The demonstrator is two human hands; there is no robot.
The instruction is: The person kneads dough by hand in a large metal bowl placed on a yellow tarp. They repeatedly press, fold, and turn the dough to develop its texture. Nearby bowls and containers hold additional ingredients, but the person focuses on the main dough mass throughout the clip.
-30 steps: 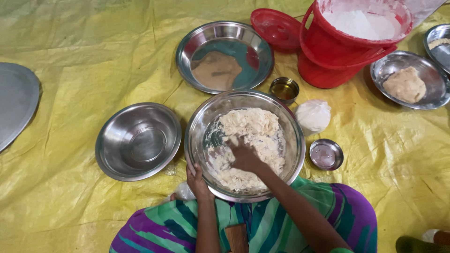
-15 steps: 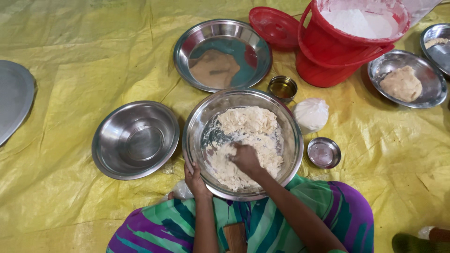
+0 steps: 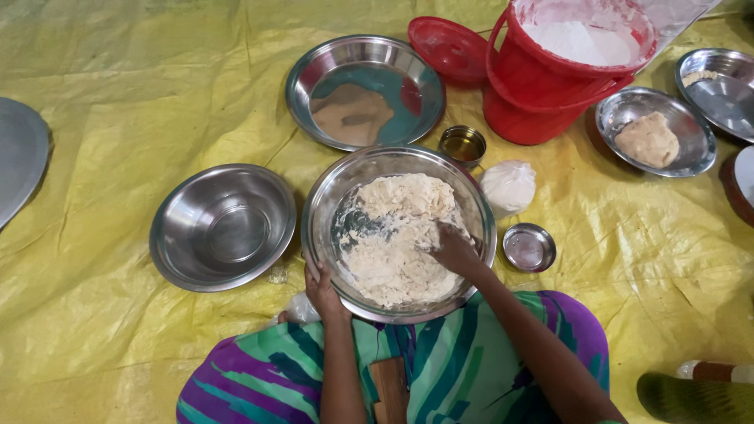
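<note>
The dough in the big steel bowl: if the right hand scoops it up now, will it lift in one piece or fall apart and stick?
The dough looks shaggy and crumbly, so it would probably break apart rather than lift whole. Smears on the bowl wall suggest it is sticky and may cling to the right hand. The left hand grips the rim, hinting the bowl slides when pushed.

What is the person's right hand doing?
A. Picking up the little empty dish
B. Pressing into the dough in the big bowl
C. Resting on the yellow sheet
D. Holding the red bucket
B: the right hand is down in the shaggy dough inside the big steel bowl, while the left hand grips the bowl's near rim.
</note>
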